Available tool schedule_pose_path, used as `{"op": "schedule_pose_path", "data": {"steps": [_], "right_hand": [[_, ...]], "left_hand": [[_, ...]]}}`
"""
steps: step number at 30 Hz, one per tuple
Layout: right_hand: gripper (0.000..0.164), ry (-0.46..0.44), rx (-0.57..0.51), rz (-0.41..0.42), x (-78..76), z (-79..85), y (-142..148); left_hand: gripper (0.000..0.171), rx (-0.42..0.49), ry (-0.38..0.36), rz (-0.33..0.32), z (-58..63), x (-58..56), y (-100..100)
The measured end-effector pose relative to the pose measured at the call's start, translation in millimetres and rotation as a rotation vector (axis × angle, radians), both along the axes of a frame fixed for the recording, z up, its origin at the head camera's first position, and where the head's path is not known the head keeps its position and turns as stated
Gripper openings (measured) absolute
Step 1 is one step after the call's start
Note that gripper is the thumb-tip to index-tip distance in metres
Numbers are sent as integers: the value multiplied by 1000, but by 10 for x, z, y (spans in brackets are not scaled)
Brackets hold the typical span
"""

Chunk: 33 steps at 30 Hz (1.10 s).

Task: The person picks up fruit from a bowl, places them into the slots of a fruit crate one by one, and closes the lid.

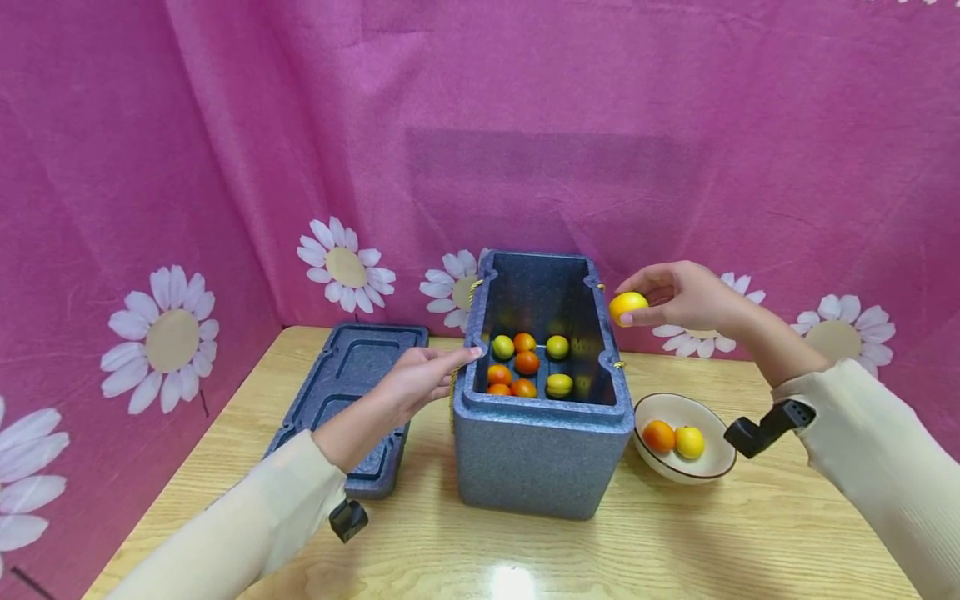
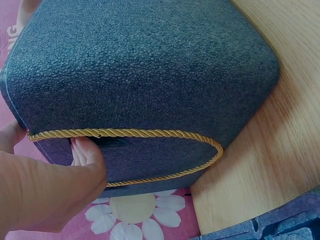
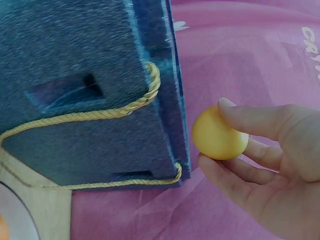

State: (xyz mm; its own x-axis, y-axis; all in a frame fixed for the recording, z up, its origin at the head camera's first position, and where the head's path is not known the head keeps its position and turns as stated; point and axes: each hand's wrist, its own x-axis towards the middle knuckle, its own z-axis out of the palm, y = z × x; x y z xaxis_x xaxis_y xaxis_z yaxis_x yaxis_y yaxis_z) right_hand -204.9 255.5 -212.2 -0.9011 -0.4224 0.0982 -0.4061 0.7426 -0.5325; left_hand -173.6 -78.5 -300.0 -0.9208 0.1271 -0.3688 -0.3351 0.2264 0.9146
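A yellow lemon (image 1: 628, 307) is pinched between the thumb and fingers of my right hand (image 1: 686, 293), just outside the far right rim of the box. In the right wrist view the lemon (image 3: 218, 134) shows smooth and round, apart from the box wall. The grey foam box (image 1: 540, 462) stands lidless, with several orange and yellow fruits on its floor. My left hand (image 1: 420, 379) grips its left side, thumb on the rim. From the left wrist, curled fingers (image 2: 89, 152) show against the outer wall beside a gold rope handle (image 2: 145, 133).
Right of the box stands a cream bowl (image 1: 675, 476) with an orange fruit (image 1: 659, 436) and a yellow fruit (image 1: 689, 442). The grey box lid (image 1: 367, 367) lies on the wooden table (image 1: 420, 550) to the left. A pink flowered cloth (image 1: 525, 183) hangs behind.
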Motion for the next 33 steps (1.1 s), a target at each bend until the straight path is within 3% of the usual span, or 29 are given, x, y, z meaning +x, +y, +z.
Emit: {"op": "schedule_pose_path", "data": {"steps": [18,33], "right_hand": [[36,-98,-5,-14,-214,281,-403],[33,-74,66,0,-507,318,-730]], "left_hand": [[83,-23,-25,18,-5,-12,8],[85,-16,-35,19,12,-10,-1]]}}
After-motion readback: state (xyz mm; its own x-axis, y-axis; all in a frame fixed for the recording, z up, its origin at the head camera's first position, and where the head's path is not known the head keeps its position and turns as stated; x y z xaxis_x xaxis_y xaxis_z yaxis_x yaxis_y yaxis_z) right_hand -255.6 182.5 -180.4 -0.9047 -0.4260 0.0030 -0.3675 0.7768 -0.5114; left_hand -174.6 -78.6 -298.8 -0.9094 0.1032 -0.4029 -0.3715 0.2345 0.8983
